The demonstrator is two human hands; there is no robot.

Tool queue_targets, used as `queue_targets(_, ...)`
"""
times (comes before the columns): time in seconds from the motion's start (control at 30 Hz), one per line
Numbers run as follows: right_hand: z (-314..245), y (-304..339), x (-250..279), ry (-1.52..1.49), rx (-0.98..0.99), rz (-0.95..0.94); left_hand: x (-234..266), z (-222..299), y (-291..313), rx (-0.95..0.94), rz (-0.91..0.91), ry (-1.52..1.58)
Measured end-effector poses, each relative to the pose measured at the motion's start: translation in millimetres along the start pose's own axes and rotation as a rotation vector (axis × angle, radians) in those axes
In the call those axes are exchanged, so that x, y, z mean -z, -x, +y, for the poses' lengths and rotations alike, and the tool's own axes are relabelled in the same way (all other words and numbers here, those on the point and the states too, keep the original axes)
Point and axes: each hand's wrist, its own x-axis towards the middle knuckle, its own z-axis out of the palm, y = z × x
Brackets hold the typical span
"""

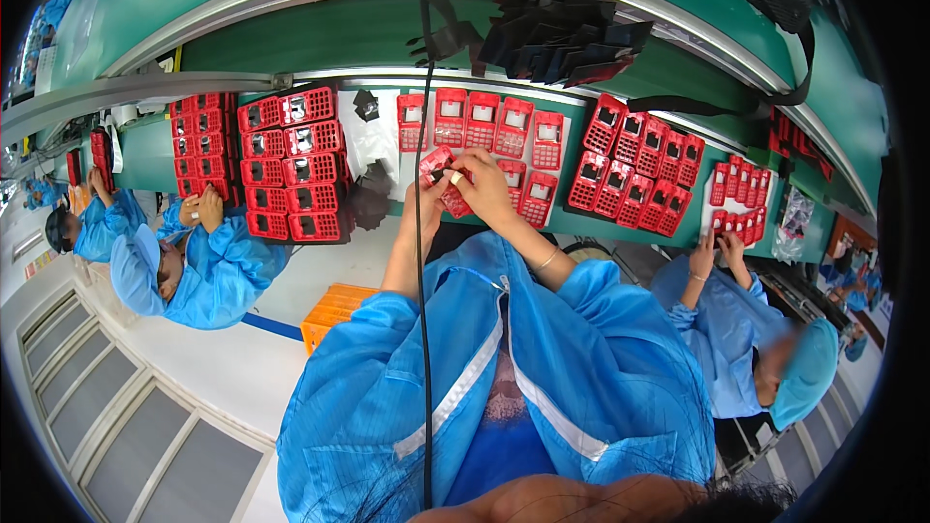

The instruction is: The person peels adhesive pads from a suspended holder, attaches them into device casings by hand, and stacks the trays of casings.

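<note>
Near the front edge of the green bench, my left hand (424,201) is closed around a red plastic handset housing (438,157). My right hand (487,190) meets it there, its fingers pinched at the housing, with a pale wrap on one finger. A small dark piece shows between the fingertips, too small to name. Just beyond my hands, several red front housings (481,120) with screen windows and keypad holes lie in rows on a white sheet. My right fingers partly hide the nearer row.
Stacked red housings stand left (314,138) and right (635,165). Black sheets (572,34) hang above the bench, and a black cable (423,261) crosses the view. Clear plastic film (372,140) lies left of my hands. Co-workers sit left (208,266) and right (736,329); an orange crate (336,315) stands below.
</note>
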Motion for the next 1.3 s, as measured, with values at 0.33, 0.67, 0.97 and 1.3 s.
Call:
queue_targets(0.33,-61.8,-19.5,38.4,0.099,0.397,0.348,28.1,15.5,6.6,0.023,0.14,-0.094)
queue_targets(0.67,-28.7,-7.6,3.2,0.336,0.208,-0.046,-0.8,6.0,3.1,0.003,0.118,-0.02)
queue_targets(0.97,-16.7,-7.4,-7.2,0.054,-0.102,-0.146,15.6,-10.2,-8.6,-0.043,0.165,-0.042)
queue_targets(1.3,-27.0,1.8,-13.8,0.358,0.133,-0.024,18.9,-11.6,-15.1,-0.085,0.111,-0.402)
